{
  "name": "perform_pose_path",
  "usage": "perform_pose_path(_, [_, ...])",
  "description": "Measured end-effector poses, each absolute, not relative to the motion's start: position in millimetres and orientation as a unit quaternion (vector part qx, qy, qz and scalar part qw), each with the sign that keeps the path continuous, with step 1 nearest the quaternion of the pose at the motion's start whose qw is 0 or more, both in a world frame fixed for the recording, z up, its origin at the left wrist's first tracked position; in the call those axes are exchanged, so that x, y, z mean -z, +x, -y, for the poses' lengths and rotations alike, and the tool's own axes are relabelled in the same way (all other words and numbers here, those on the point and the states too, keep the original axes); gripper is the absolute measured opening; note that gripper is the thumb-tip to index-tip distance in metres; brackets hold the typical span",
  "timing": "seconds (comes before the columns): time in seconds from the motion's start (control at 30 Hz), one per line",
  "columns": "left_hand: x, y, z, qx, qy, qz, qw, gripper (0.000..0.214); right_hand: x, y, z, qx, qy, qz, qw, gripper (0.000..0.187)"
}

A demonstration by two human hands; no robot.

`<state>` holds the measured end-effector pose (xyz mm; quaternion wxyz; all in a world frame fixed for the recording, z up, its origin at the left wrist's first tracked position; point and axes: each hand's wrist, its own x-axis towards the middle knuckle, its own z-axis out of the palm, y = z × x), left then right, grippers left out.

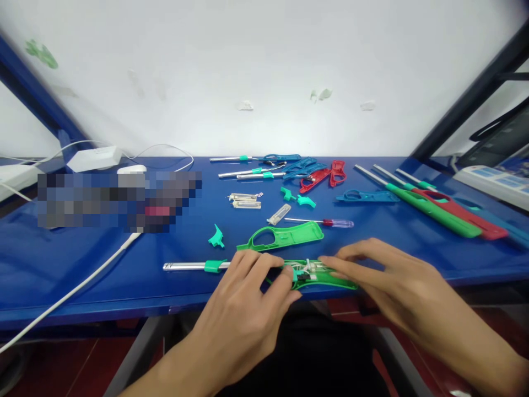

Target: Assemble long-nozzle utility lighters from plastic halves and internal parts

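Note:
An opened green lighter half-shell [318, 275] with small parts inside lies at the front edge of the blue table [103, 264]. Its metal tube [184, 266] with a teal collar points left. My left hand [248, 298] rests on the shell's left part, fingers curled over it. My right hand [388, 281] presses its fingertips on the shell's right part. Just behind lies the matching green cover shell [285, 236]. A red-handled screwdriver [326, 223] lies further back.
Teal triggers [216, 237], clear small parts [246, 200], blue and red shells [322, 173] and tubes lie mid-table. Assembled green, red and blue lighters [438, 207] lie at right. A white cable [78, 286] crosses the left; power strips sit at both sides.

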<state>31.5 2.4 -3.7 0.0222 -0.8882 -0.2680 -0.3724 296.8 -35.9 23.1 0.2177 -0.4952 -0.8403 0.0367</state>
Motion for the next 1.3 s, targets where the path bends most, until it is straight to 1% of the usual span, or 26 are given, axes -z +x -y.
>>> perform_pose_path(0.17, [1, 32, -5, 0.347, -0.896, 0.274, 0.029, 0.014, -20, 299, 34, -0.02, -0.494, 0.845, 0.206, 0.049])
perform_pose_path(0.37, [-4, 34, -5, 0.287, -0.915, 0.284, 0.027, 0.034, -21, 302, 35, -0.023, -0.503, 0.845, 0.181, 0.048])
perform_pose_path(0.57, [-9, 34, -4, 0.271, -0.918, 0.288, -0.01, 0.03, -20, 301, 35, -0.022, -0.5, 0.847, 0.178, 0.047])
perform_pose_path(0.77, [-7, 33, -5, 0.263, -0.925, 0.276, -0.012, 0.038, -20, 300, 36, 0.024, -0.48, 0.86, 0.173, 0.043])
perform_pose_path(0.87, [-7, 32, -4, 0.261, -0.925, 0.276, -0.022, 0.043, -19, 299, 35, 0.036, -0.478, 0.86, 0.174, 0.039])
perform_pose_path(1.0, [-11, 32, -4, 0.248, -0.925, 0.284, -0.044, 0.04, -16, 300, 35, 0.033, -0.476, 0.861, 0.176, 0.032])
perform_pose_path(1.13, [-12, 32, -4, 0.242, -0.925, 0.287, -0.05, 0.039, -16, 301, 34, 0.021, -0.481, 0.861, 0.165, 0.038])
perform_pose_path(1.3, [-9, 30, -4, 0.237, -0.928, 0.283, -0.038, 0.046, -19, 299, 34, 0.038, -0.469, 0.865, 0.175, 0.043])
